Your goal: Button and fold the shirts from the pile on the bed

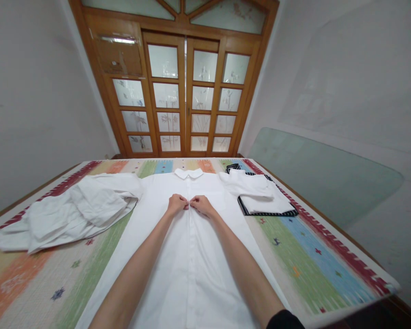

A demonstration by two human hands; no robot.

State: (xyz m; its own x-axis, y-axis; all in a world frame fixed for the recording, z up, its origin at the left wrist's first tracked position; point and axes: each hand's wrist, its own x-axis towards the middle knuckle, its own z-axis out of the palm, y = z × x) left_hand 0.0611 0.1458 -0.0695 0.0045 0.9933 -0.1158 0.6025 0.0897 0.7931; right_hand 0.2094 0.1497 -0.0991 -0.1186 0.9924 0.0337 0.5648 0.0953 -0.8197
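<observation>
A white collared shirt (164,256) lies front side up, its collar (189,173) toward the far edge of the table. Both hands meet at the front placket, a little below the collar. My left hand (177,204) is closed, its fingertips pinching the placket edge. Close beside it, my right hand (200,204) pinches the same strip from the other side. Any button between the fingertips is too small to make out. The shirt's left-hand sleeve side merges with rumpled white cloth (85,205), and its other sleeve (248,185) rests toward the right.
Beneath the right sleeve lies a folded black garment with white stripes (267,213). A colourful striped cloth (294,265) covers the table. Beyond stand wooden doors with glass panes (185,91). A pale green panel (322,169) is along the right wall.
</observation>
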